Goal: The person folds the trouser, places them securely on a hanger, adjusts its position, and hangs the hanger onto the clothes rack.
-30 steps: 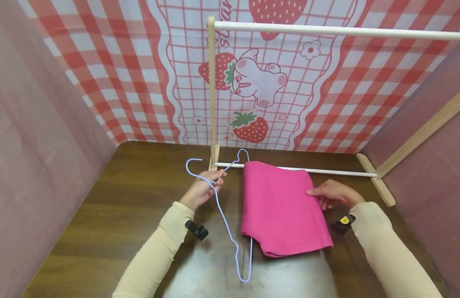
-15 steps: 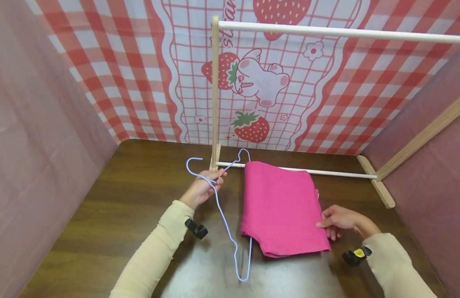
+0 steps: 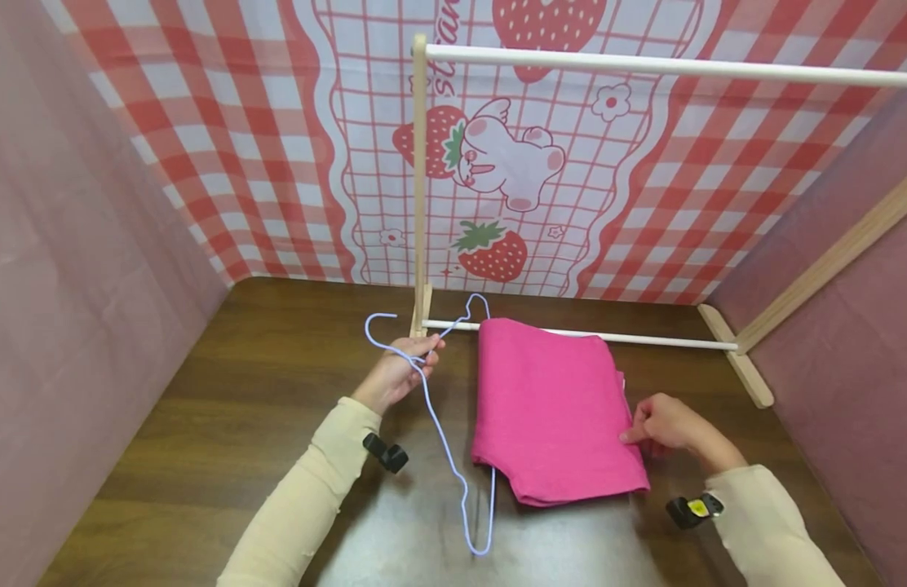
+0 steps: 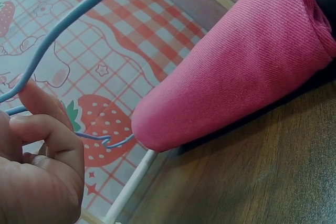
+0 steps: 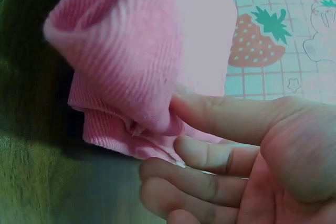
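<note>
A lavender-blue wire hanger (image 3: 444,432) is gripped near its hook by my left hand (image 3: 398,371), on the left in the head view. Draped over the hanger's bar is a folded pink garment (image 3: 552,412), its folded edge to the left and its layers hanging to the right. My right hand (image 3: 670,428) pinches the garment's right edge, low down. In the right wrist view, the thumb (image 5: 226,116) lies on the ribbed pink fabric (image 5: 126,61) with a fingertip close under the edge. The left wrist view shows the garment's rounded fold (image 4: 173,114) beside the curled left fingers (image 4: 52,135).
Behind the hands stands a wooden rack with a white top rail (image 3: 644,65) and a white lower rail (image 3: 666,341). Its right foot (image 3: 740,359) rests on the brown table (image 3: 226,424). A strawberry-patterned cloth (image 3: 277,163) hangs at the back, with pinkish walls at both sides.
My right hand has slid down along the garment's right edge, toward me, and its fingers have drawn in on the fabric. The left hand and hanger have stayed nearly still.
</note>
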A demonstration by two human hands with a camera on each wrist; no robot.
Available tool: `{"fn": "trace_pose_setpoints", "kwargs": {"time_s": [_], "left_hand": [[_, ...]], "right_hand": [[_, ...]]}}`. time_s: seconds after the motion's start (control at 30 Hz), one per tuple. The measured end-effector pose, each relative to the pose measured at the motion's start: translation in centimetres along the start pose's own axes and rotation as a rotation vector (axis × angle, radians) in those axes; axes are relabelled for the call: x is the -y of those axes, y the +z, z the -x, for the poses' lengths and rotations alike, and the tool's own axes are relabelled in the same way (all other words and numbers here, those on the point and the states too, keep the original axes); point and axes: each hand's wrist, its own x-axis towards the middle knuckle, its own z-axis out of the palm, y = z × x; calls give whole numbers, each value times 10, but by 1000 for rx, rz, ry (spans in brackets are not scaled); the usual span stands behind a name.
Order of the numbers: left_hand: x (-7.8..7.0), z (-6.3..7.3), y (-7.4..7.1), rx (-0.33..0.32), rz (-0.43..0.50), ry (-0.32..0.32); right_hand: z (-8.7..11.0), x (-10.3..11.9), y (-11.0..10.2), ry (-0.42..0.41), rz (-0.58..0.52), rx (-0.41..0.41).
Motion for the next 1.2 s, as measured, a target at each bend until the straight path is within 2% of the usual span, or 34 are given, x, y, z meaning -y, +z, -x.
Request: {"fn": "trace_pose_setpoints", "kwargs": {"time_s": [0.17, 0.33, 0.43, 0.67, 0.9, 1.2], "left_hand": [[0, -1, 1, -1, -8, -4], [0, -1, 2, -5, -22, 6], [-1, -1, 4, -21, -23, 14], [-1, 0, 6, -42, -17, 19], [-4, 2, 9, 1, -21, 16], [-6, 2, 17, -6, 0, 6]], "right_hand": [[2, 9, 0, -2, 131, -84], [5, 26, 2, 10, 343, -149], [4, 33, 3, -8, 396, -167], [3, 42, 6, -84, 362, -215], [0, 59, 9, -132, 326, -335], [-6, 80, 19, -197, 206, -371]]}}
